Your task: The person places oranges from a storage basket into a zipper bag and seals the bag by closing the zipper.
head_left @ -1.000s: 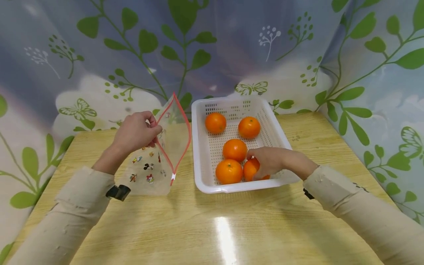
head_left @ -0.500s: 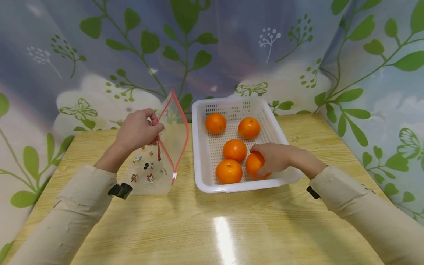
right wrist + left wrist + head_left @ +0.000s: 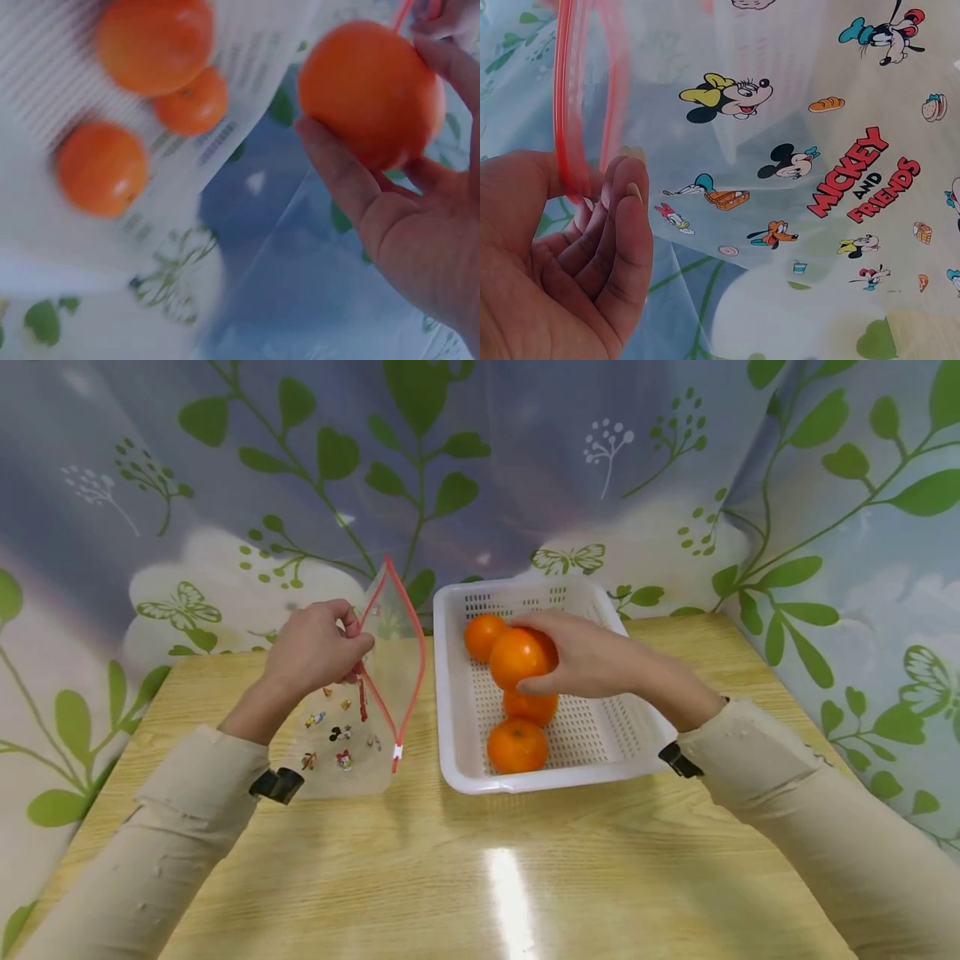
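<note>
My left hand (image 3: 311, 647) pinches the red-edged rim of a clear zipper bag (image 3: 352, 718) printed with cartoon figures. The bag's mouth gapes, and a white slider (image 3: 397, 752) sits at its near end. My right hand (image 3: 588, 656) grips an orange (image 3: 517, 658) above a white plastic basket (image 3: 446, 693). In the right wrist view the fingers curve round the held orange (image 3: 371, 94), apart from the others. Inside the basket lie an orange (image 3: 482, 637) at the back, another (image 3: 531, 707) in the middle and one (image 3: 517, 746) near the front. My right hand may hide a further one.
Bag and basket stand side by side on a light wooden table (image 3: 420, 868), the bag on the left. Behind them hangs a curtain (image 3: 525, 485) printed with leaves and butterflies, close to the basket's back rim.
My right hand has lifted an orange from the basket's front right and carried it up and left over the others. My left hand keeps its hold on the bag, nearly still.
</note>
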### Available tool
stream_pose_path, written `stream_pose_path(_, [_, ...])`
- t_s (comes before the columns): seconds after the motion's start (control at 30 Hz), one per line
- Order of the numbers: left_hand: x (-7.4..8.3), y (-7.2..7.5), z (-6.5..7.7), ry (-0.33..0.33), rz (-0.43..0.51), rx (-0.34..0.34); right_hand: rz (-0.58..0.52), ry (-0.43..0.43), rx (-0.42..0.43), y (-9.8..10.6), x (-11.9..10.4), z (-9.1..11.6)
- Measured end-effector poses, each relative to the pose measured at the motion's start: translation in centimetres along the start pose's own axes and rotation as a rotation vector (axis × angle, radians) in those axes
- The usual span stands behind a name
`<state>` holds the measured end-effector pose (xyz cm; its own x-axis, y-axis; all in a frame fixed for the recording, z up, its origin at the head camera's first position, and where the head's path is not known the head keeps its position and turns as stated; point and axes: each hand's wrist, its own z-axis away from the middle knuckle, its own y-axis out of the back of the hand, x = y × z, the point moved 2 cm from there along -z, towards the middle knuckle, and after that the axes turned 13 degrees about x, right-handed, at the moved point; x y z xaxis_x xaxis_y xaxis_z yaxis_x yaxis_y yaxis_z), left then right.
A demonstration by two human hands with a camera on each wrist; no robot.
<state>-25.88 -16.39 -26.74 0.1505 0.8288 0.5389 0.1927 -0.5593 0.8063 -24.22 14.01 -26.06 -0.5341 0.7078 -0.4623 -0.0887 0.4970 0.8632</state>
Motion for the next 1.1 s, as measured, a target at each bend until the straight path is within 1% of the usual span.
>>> stream_pose_path(0.13, [0.4,0.1,-0.1,0.003,-0.018,-0.005,-0.079,0.015,0.06,-0.5,-2.4,-1.5])
stream_pose_path(0.27, [0.6,0.4,-0.1,0.0,-0.016,0.002,-0.196,0.008,0.092,-1.2,-4.4,-2.8])
stream_pose_path(0.33, [0.6,0.6,-0.1,-0.001,-0.01,0.006,-0.251,0.021,0.104,-1.8,-5.2,-3.4])
stream_pose_path(0.47, [0.7,0.7,0.1,0.003,0.019,-0.004,-0.285,0.061,0.16,-3.2,-6.4,-4.1])
stream_pose_path(0.53, [0.7,0.7,0.2,0.007,0.04,-0.011,-0.269,0.079,0.183,-3.9,-6.8,-4.3])
stream_pose_path(0.63, [0.7,0.7,0.2,0.016,0.072,-0.019,-0.2,0.111,0.179,-4.8,-7.2,-4.5])
stream_pose_path(0.73, [0.9,0.6,0.1,0.018,0.11,-0.023,-0.109,0.137,0.141,-5.5,-7.3,-4.5])
stream_pose_path(0.83, [1.0,0.6,0.0,0.018,0.135,-0.02,-0.05,0.172,0.106,-5.9,-7.3,-4.5])
stream_pose_path(1.0, [1.1,0.4,-0.2,0.022,0.16,-0.014,-0.047,0.216,0.073,-6.3,-6.9,-4.8])
stream_pose_path(1.1, [1.3,0.2,-0.3,0.021,0.174,-0.003,-0.093,0.203,0.034,-6.5,-6.5,-4.9])
